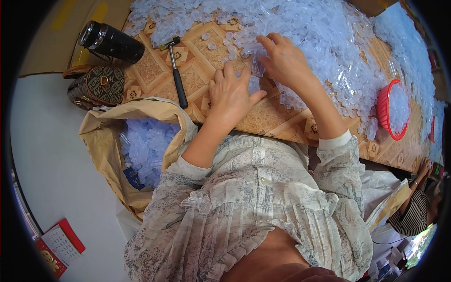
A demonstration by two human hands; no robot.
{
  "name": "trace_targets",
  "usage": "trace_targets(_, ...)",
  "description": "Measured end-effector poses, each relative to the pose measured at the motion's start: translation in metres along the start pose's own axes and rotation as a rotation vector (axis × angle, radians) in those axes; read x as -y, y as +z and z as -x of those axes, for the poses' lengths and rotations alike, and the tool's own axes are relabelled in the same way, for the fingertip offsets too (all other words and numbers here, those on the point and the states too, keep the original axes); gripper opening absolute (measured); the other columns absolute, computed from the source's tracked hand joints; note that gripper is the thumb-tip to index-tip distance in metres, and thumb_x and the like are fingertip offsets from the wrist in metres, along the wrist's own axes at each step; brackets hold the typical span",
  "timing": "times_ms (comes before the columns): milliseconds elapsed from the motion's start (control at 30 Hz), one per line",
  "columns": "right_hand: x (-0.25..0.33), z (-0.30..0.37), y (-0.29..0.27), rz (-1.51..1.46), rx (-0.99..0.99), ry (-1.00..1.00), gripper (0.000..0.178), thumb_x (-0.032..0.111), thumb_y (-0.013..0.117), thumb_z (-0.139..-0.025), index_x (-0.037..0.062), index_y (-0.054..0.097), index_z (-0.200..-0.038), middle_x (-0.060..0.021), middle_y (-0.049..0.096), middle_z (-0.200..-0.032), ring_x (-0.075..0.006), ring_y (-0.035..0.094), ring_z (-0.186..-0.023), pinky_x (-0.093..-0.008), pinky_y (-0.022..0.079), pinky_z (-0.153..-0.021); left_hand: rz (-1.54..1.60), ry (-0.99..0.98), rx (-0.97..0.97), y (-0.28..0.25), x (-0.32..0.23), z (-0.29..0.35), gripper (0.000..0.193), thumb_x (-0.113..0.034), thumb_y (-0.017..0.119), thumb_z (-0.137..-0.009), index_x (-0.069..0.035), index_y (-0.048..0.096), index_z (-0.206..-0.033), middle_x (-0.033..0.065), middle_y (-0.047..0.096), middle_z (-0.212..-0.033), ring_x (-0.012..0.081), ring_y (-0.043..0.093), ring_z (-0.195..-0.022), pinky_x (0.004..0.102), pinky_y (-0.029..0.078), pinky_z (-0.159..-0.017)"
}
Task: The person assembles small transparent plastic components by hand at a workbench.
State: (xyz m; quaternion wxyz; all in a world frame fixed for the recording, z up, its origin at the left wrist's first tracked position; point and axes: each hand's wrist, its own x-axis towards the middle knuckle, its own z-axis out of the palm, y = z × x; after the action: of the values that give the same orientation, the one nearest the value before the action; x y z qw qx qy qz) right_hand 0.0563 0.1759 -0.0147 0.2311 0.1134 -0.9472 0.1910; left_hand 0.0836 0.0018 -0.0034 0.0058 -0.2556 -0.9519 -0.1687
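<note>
My left hand [230, 96] lies palm down near the table's front edge, fingers spread and thumb stretched out to the right. Beside its thumb and fingers sits a clear plastic piece [254, 84], partly hidden by the hand. Just right of it and farther in, my right hand [285, 62] hovers at the edge of a big heap of clear plastic pieces [319, 42], its fingers apart and slightly bent. Below its fingertips are more clear box-like pieces [257, 66], partly covered. Several small round clear caps [229, 42] are scattered left of the right hand.
A black-handled hammer [178, 80] and a black flask [112, 42] lie at the left, near a patterned brown bag [101, 84]. An open paper sack [105, 141] of clear pieces stands front left. At the right is a filled red basket [384, 110]; beyond sits another person [411, 211].
</note>
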Motion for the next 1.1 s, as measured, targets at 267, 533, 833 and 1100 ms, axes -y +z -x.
trace_targets(267,-0.009,-0.011,0.003,0.043,0.083,0.218,0.015,0.012,0.055,-0.080,0.0029,0.061,-0.090,-0.0165,0.061,-0.084,-0.0367,0.062,-0.078,-0.0464,0.051,-0.068,0.052,0.012,-0.108,0.014,0.009,0.007,0.038,-0.022,0.071,-0.069,-0.006,0.057,-0.100,0.0126,0.051,-0.110,0.0332,0.048,-0.103,0.0434,0.039,-0.088)
trace_targets(533,-0.038,-0.015,-0.004,-0.313,0.033,0.470,0.021,0.015,0.047,-0.082,0.0015,0.060,-0.093,-0.0198,0.065,-0.084,-0.0355,0.064,-0.079,-0.0421,0.050,-0.073,-0.156,0.007,-0.437,-0.073,0.024,0.042,0.038,-0.022,0.072,-0.067,-0.009,0.056,-0.099,0.0121,0.052,-0.104,0.0311,0.049,-0.101,0.0435,0.040,-0.084)
trace_targets(833,-0.036,-0.015,-0.019,-0.493,0.032,0.543,0.031,0.014,0.045,-0.083,0.0021,0.062,-0.105,-0.0164,0.066,-0.069,-0.0251,0.069,-0.070,-0.0366,0.051,-0.069,-0.652,-0.479,-0.421,-0.126,0.077,0.100,0.047,-0.029,0.076,-0.071,-0.005,0.059,-0.108,0.0132,0.055,-0.112,0.0337,0.049,-0.108,0.0424,0.040,-0.091)
trace_targets(1100,-0.054,-0.008,-0.014,-0.704,-0.023,0.649,0.030,0.018,0.048,-0.087,-0.0012,0.061,-0.106,-0.0137,0.066,-0.074,-0.0198,0.068,-0.067,-0.0311,0.052,-0.063,0.120,-0.001,-0.228,-0.023,-0.018,-0.006,0.044,-0.030,0.071,-0.077,-0.002,0.059,-0.109,0.0164,0.057,-0.105,0.0324,0.054,-0.102,0.0405,0.044,-0.087)
